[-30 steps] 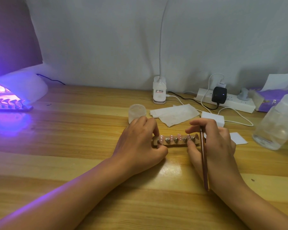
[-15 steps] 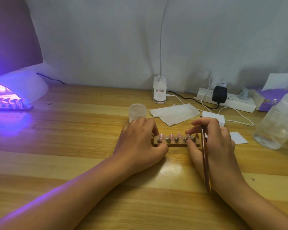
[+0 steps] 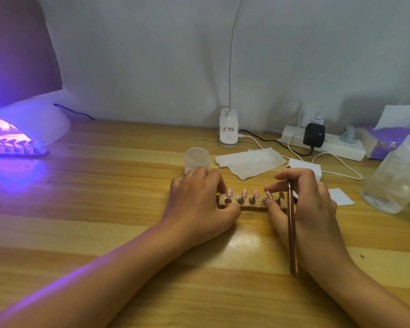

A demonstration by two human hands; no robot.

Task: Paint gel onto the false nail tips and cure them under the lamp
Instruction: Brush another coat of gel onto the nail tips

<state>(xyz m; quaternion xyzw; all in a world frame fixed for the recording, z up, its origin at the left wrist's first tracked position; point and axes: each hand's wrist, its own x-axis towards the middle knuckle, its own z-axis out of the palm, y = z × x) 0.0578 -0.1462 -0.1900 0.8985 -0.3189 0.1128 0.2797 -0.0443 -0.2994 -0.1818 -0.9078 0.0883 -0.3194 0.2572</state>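
Note:
A wooden holder bar [image 3: 245, 205] lies on the table and carries several pink false nail tips [image 3: 244, 193] with white dots on metal pegs. My left hand [image 3: 197, 204] grips the bar's left end. My right hand [image 3: 303, 209] holds a copper-coloured gel brush [image 3: 292, 228] across its palm, and its thumb and forefinger pinch a tip's peg near the bar's right end. The curing lamp [image 3: 26, 121] glows violet at the far left, with another rack of tips [image 3: 14, 147] under it.
A small frosted jar [image 3: 197, 159] stands just behind my left hand. Behind it are white wipes [image 3: 251, 162], a lamp clamp base [image 3: 228, 131], a power strip [image 3: 327, 143] with cables, a tissue box [image 3: 386, 140] and a clear plastic bottle [image 3: 398, 176] at the right.
Both hands stay on the holder bar; the fingers shifted only slightly along the tips. The view moved a little.

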